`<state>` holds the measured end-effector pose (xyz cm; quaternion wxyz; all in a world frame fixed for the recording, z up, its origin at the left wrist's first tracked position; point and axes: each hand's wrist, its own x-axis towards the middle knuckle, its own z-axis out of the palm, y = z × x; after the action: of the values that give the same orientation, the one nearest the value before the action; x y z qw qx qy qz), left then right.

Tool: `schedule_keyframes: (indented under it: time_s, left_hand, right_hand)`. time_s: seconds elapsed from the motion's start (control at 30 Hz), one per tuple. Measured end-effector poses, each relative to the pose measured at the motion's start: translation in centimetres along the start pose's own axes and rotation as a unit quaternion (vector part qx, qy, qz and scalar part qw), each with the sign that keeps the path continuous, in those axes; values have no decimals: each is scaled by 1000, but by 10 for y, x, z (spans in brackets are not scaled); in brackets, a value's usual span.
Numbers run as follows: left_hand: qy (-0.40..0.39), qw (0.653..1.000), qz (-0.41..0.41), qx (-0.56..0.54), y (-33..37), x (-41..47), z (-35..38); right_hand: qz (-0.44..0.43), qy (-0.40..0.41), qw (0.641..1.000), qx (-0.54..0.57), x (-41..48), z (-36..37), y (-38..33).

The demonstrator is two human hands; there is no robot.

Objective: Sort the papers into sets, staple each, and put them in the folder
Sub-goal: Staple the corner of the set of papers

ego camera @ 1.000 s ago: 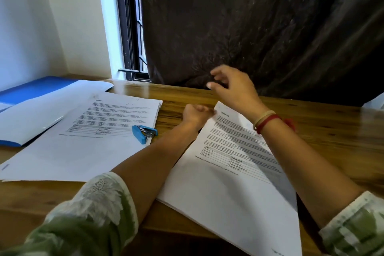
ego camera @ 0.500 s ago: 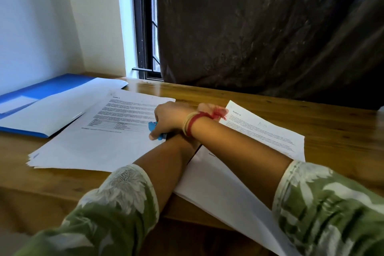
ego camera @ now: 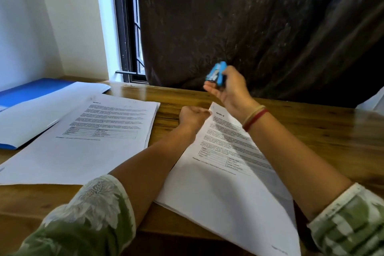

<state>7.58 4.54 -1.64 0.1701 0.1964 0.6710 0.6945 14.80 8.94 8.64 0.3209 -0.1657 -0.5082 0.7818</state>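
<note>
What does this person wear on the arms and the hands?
The left sleeve and the right sleeve are loose green cloth with a white flower print and end near the elbows. The right wrist carries a red thread band beside a pale beige band. The left wrist shows none.

Tilted blue stapler [ego camera: 216,74] midair over far corner of right paper set [ego camera: 224,172]. Left paper stack [ego camera: 93,137] flat; blue folder [ego camera: 31,91] far left.

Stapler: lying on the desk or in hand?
In hand: the right hand grips the stapler in the air above the desk.
</note>
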Motion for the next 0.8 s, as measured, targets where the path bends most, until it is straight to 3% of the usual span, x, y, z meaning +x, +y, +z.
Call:
schedule_keyframes:
  time_s: [0.1,0.3,0.43,0.6,0.8]
  left_hand:
    - [-11,1000,-12,8,-3,1,0]
    - [-10,1000,-16,4,0,-3,0]
    - [1,1000,0,18,-4,-3,1]
    - [8,999,24,39,-3,-6,4]
    - [35,991,87,95,-1,-10,8]
  right_hand:
    - [3,63,997,48,19,-44,-6]
    - [-9,131,980,-151,33,-79,24]
    - [-31,139,972,-188,32,-85,36]
    - [-85,180,922,-331,38,-91,44]
    - [-126,169,889,-406,34,-88,49]
